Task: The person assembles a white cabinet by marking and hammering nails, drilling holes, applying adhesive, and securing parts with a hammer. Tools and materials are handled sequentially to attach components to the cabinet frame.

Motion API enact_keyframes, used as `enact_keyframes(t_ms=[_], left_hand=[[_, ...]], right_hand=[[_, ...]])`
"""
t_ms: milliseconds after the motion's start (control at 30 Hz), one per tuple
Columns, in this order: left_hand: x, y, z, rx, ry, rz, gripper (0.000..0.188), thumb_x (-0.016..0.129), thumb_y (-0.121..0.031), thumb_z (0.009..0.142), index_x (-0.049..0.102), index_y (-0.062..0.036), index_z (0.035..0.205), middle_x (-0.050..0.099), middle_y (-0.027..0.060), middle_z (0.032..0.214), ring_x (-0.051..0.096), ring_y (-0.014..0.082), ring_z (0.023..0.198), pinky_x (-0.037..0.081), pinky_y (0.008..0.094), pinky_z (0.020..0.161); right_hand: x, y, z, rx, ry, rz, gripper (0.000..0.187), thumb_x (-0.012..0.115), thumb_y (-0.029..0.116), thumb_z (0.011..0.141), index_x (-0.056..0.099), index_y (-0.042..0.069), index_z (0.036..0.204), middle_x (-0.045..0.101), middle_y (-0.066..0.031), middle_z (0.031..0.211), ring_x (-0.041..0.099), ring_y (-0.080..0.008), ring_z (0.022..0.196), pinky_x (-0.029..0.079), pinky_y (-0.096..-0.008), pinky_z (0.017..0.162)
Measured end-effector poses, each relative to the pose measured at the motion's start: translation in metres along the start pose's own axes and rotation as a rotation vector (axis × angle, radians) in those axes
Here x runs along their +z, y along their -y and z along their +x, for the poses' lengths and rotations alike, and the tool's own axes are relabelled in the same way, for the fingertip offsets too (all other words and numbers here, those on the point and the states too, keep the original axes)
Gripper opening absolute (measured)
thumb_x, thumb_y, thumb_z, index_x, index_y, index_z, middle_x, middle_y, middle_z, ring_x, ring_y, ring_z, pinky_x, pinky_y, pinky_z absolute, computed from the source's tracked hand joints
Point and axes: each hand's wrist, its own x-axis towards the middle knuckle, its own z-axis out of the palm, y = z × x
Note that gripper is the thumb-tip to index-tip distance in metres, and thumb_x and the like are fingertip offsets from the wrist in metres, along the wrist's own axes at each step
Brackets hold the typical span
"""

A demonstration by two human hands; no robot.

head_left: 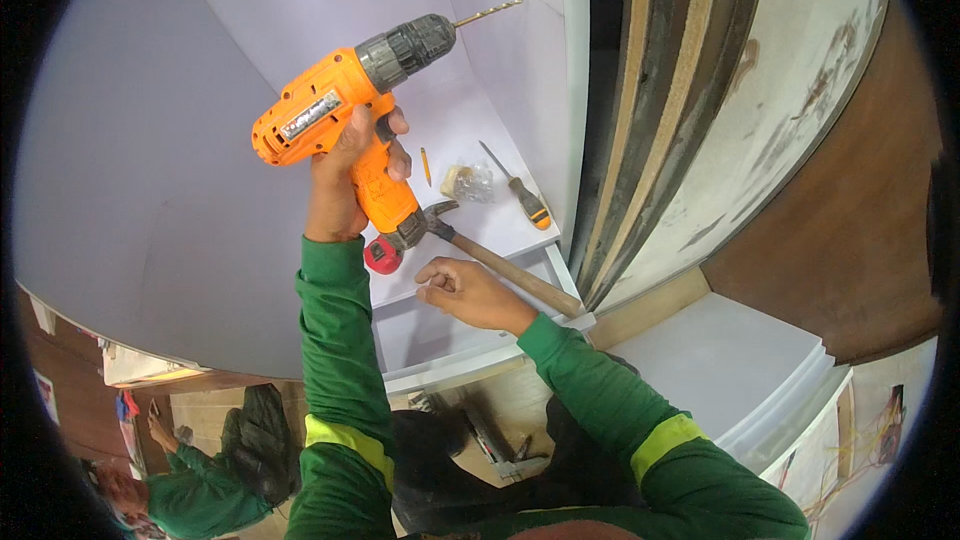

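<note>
An orange and black cordless drill (310, 105) is in my left hand (343, 175), fingers wrapped round its grip; its drill bit (488, 13) points up and right. My right hand (470, 295) is closed, fingers curled, below the drill's base; whatever they may hold is hidden. Beside it, a wooden-handled claw hammer (510, 270) lies slanting across the white cabinet's drawer area, its head partly behind the drill. A red tape measure (382, 254) sits near the drill's base. Further back on the white surface lie a yellow pencil (426, 166), a clear plastic bag (470, 183) and a screwdriver (530, 204).
White cabinet panels (200, 160) rise at the left and back. Several boards (650, 90) stand on edge at the right, near stacked white panels (730, 370). An open drawer (430, 335) lies in front of me. Another person in green (205, 485) sits at lower left.
</note>
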Motion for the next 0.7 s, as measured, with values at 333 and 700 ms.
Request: enact_keyframes(t_ms=[333, 700], left_hand=[[-0.003, 0.000, 0.010, 0.001, 0.039, 0.009, 0.044, 0.067, -0.042, 0.107, 0.059, -0.0058, 0.130, 0.067, 0.0091, 0.101, 0.061, 0.0151, 0.061, 0.054, 0.0316, 0.059], [-0.006, -0.017, 0.025, -0.029, 0.068, 0.111, 0.040, 0.074, -0.038, 0.103, 0.062, -0.0062, 0.124, 0.066, 0.0088, 0.097, 0.061, 0.0148, 0.060, 0.054, 0.0322, 0.058]], right_hand=[[0.002, 0.006, -0.001, -0.019, 0.009, -0.079, 0.037, 0.074, 0.029, 0.101, 0.070, -0.002, 0.121, 0.072, -0.0119, 0.089, 0.067, -0.0188, 0.083, 0.054, -0.0359, 0.077], [0.002, 0.014, -0.003, -0.029, 0.035, -0.134, 0.040, 0.074, 0.031, 0.100, 0.070, -0.003, 0.120, 0.073, -0.0168, 0.091, 0.071, -0.0268, 0.086, 0.056, -0.0404, 0.080]])
